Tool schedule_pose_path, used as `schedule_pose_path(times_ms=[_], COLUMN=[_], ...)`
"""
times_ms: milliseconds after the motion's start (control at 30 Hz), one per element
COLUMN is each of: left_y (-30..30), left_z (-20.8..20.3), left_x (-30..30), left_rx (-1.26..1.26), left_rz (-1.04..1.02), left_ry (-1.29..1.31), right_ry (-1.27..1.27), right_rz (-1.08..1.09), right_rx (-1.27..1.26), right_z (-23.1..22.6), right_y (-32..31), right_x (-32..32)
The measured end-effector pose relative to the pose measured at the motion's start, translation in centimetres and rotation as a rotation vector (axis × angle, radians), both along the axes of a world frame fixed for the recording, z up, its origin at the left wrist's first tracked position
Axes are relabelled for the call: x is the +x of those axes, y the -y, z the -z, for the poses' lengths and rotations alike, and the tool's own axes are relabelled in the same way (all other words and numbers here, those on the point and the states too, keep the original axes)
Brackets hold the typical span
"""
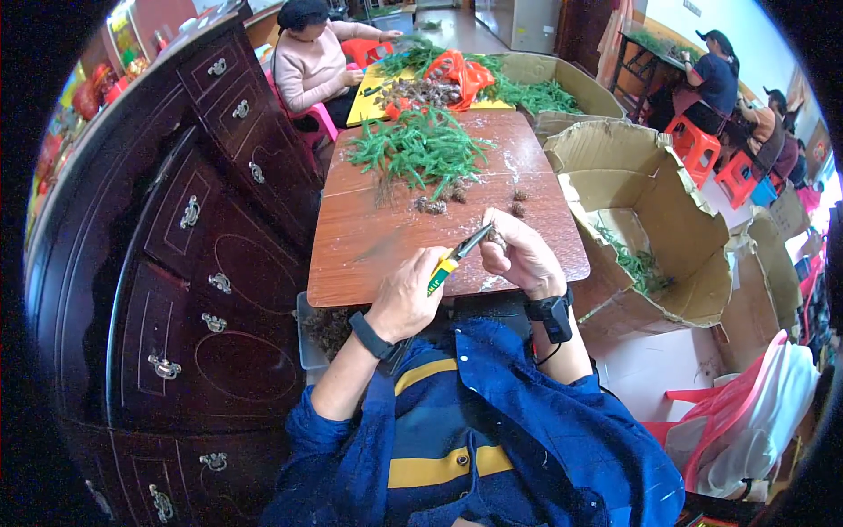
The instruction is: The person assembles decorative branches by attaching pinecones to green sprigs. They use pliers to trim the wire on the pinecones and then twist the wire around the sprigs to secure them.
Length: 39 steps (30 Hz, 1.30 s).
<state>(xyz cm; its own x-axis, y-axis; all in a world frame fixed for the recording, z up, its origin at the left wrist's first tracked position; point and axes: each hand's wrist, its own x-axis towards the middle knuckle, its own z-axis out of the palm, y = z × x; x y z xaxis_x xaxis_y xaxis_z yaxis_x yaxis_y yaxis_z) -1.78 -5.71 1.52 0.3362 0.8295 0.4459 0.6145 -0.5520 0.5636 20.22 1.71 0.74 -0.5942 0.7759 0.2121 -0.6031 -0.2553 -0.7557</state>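
Note:
My left hand (408, 292) is closed around a pair of pliers (448, 265) with yellow and green handles. Their dark jaws point up and to the right, reaching the fingertips of my right hand (525, 253). Those fingers pinch a small brown pine cone (496, 237), mostly hidden by the fingers; the jaws meet it or lie just against it. Beyond my hands, several loose pine cones (435, 207) lie on the reddish-brown table (351, 255). A heap of green artificial pine sprigs (417, 151) covers the table's far part.
A dark wooden cabinet (237, 307) stands close on the left. Open cardboard boxes (676, 224) line the right, one with green sprigs inside. Past the table, a person (312, 66) sits at a yellow surface with a red bag (461, 79). A clear bin (316, 338) sits below the table.

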Motion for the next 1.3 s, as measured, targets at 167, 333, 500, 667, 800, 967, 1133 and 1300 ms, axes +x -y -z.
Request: schedule_pose_path(times_ms=[167,333,500,667,800,967,1133,1300], left_y=[-0.1,0.2,0.7,1.2,1.3,1.3,1.1,1.3], left_z=[0.2,1.1,0.9,1.3,1.7,1.7,1.6,1.6], left_x=[-0.4,-0.7,-0.7,-1.1,-1.1,-1.5,-1.4,-0.9], left_rx=[-0.009,-0.101,-0.146,-0.174,-0.176,-0.157,-0.154,-0.166], left_rz=[0.003,0.007,0.016,-0.025,-0.040,-0.050,-0.070,-0.091], left_ry=[0.002,0.089,0.133,0.119,0.116,0.111,0.054,0.040], right_ry=[0.034,0.140,0.277,0.841,0.893,0.729,0.492,0.522], right_rz=[0.005,0.208,0.520,0.920,1.079,0.907,0.453,0.324], right_rx=[-0.020,0.091,0.412,1.056,1.348,0.873,0.296,0.328], right_z=[0.0,-0.9,-0.7,-1.8,-2.2,-2.1,-1.8,-1.2], right_y=[-0.1,0.9,1.0,1.7,1.9,2.2,1.7,0.6], right_x=[-0.1,-1.1,-1.8,-1.6,-2.0,-2.5,-1.5,-0.3])
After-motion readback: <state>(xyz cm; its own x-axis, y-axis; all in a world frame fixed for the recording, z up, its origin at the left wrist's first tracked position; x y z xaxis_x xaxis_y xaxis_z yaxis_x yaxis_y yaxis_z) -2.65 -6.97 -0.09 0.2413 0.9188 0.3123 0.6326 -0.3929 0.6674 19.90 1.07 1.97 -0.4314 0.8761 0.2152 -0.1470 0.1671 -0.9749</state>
